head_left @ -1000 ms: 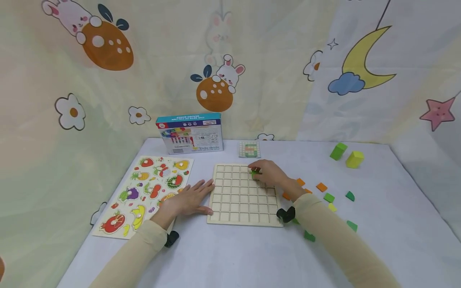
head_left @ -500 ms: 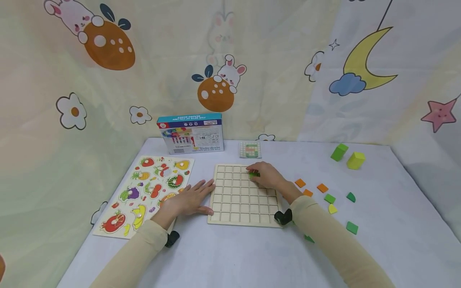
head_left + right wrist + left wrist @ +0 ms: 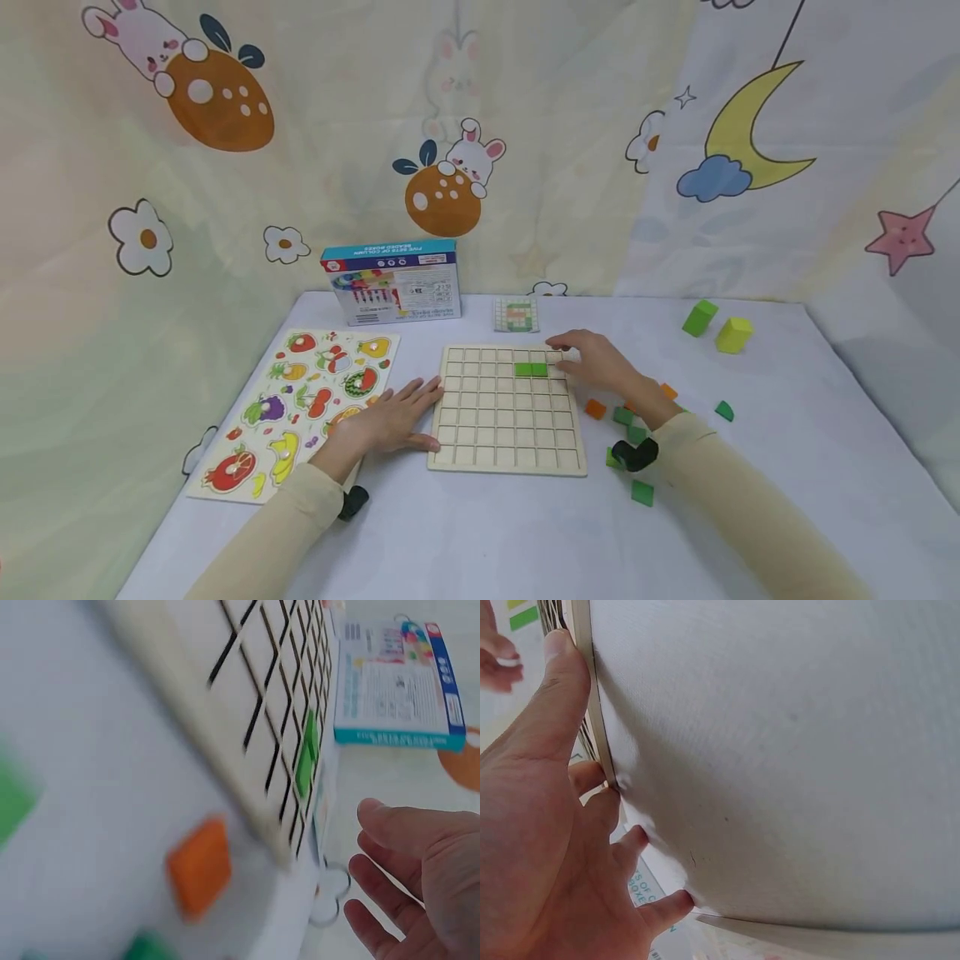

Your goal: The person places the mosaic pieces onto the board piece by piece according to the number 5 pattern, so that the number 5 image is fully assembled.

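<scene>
A pale wooden grid board (image 3: 495, 425) lies in the middle of the table. Two green square tiles (image 3: 531, 369) sit side by side in its second row from the back, right of centre. My left hand (image 3: 393, 419) rests at the board's left edge with fingers spread; in the left wrist view the thumb (image 3: 562, 682) lies along that edge. Over the board's back right corner is my right hand (image 3: 600, 364), its fingers relaxed and holding nothing. The right wrist view shows its thumb and fingers (image 3: 386, 889) apart, beyond the board's rim.
Orange tiles (image 3: 595, 408) and green tiles (image 3: 642, 492) lie scattered right of the board. A fruit puzzle (image 3: 262, 433) is at the left. Behind stand a box (image 3: 397, 283) and a small pattern card (image 3: 516, 315). Green (image 3: 700, 318) and yellow-green (image 3: 734, 334) blocks stand at back right.
My right hand has let go of the green tile and moved right, uncovering two green tiles in the grid. My left hand has stayed at the board's left edge.
</scene>
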A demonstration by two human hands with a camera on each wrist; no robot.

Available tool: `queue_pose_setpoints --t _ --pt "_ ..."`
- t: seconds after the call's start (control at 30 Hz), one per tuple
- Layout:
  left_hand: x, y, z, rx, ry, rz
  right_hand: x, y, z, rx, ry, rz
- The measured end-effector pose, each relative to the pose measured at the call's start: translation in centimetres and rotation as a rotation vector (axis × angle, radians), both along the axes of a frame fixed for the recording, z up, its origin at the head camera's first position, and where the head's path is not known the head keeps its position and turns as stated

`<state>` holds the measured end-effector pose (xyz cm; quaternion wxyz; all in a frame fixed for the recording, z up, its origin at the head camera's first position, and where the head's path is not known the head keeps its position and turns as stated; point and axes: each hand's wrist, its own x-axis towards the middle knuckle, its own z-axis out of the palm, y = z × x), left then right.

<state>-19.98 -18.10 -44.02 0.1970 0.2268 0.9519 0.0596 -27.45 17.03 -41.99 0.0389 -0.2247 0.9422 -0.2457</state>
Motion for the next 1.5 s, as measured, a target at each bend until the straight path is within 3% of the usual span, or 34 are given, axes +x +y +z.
queue_pose_setpoints --t 0.33,0.63,0.93,1.17,1.33,1.5 --pt "0.0 -0.1 0.1 0.008 -0.009 -0.008 3.3 11.1 0.0 0.041 0.046 -0.088" --pt "0.1 -0.2 0.5 0.029 0.015 -0.04 6.8 14.7 -1.1 0.073 0.014 -0.154" --pt "0.0 -0.2 0.4 0.027 0.014 -0.037 7.6 15.2 -2.4 0.097 -0.002 -0.179" --pt "-0.1 -0.3 0.1 0.036 0.012 -0.04 7.2 14.6 -1.9 0.09 0.052 -0.179" --pt "-0.1 -0.4 0.1 0.037 0.009 -0.028 5.5 11.8 -0.7 0.064 0.102 -0.113" --pt "0.0 -0.2 0.1 0.044 -0.01 -0.007 3.6 6.7 0.4 0.016 0.097 -0.02"
